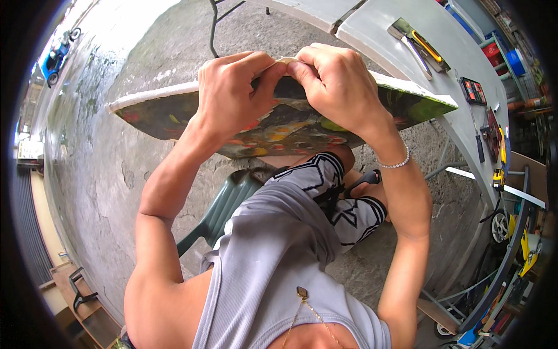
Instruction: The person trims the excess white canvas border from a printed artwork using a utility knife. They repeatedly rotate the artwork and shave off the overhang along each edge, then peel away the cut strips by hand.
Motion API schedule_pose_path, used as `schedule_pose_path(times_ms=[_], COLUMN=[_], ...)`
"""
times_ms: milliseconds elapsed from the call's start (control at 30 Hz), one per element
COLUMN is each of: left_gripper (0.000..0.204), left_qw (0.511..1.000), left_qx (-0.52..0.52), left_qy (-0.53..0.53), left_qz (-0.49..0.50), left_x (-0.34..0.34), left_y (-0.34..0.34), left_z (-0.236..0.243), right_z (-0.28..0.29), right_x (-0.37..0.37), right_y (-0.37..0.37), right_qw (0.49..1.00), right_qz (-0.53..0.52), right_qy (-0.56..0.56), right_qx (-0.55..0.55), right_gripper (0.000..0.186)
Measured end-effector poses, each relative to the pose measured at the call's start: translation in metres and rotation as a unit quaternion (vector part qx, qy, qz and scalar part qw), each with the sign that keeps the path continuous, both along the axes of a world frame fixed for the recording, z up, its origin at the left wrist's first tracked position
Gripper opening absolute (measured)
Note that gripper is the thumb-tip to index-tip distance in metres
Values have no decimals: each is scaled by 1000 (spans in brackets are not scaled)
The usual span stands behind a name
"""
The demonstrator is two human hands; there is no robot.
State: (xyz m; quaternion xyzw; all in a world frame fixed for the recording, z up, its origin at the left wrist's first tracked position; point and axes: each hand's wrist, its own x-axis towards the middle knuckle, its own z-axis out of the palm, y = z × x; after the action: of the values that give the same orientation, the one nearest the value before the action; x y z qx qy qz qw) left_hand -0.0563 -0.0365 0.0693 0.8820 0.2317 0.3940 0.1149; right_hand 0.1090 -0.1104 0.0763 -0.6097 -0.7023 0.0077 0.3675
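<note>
A painted canvas with dark, green, orange and red paint and a white edge spans the view in front of me, tilted. At the middle of its upper edge, my left hand and my right hand face each other, both closed. Their thumbs and fingers pinch a small pale strip along that edge; whether it is part of the canvas or separate I cannot tell. My knees, in white and black shorts, are just below the canvas.
A white table runs along the top and right, holding a scraper with a utility knife, a bit set, a screwdriver and a tape measure. A green plastic chair is under me. Shelving with bins and clutter lines the right.
</note>
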Motion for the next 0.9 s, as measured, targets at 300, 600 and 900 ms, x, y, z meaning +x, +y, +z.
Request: schedule_pose_path(times_ms=[300, 600, 900], left_gripper=[17, 36, 20], left_qw=[995, 772, 438], left_qx=[-90, -307, -672], left_qy=[44, 375, 296], left_qz=[-6, -411, -519], left_x=[-4, 28, 39], left_y=[-3, 70, 64], left_z=[12, 35, -21], right_z=[10, 23, 33], right_x=[-4, 0, 9], right_y=[-1, -8, -31], right_qw=[990, 954, 874], right_qz=[-32, 19, 10], right_qy=[85, 167, 306], right_qx=[-113, -246, -377], right_gripper=[20, 17, 17])
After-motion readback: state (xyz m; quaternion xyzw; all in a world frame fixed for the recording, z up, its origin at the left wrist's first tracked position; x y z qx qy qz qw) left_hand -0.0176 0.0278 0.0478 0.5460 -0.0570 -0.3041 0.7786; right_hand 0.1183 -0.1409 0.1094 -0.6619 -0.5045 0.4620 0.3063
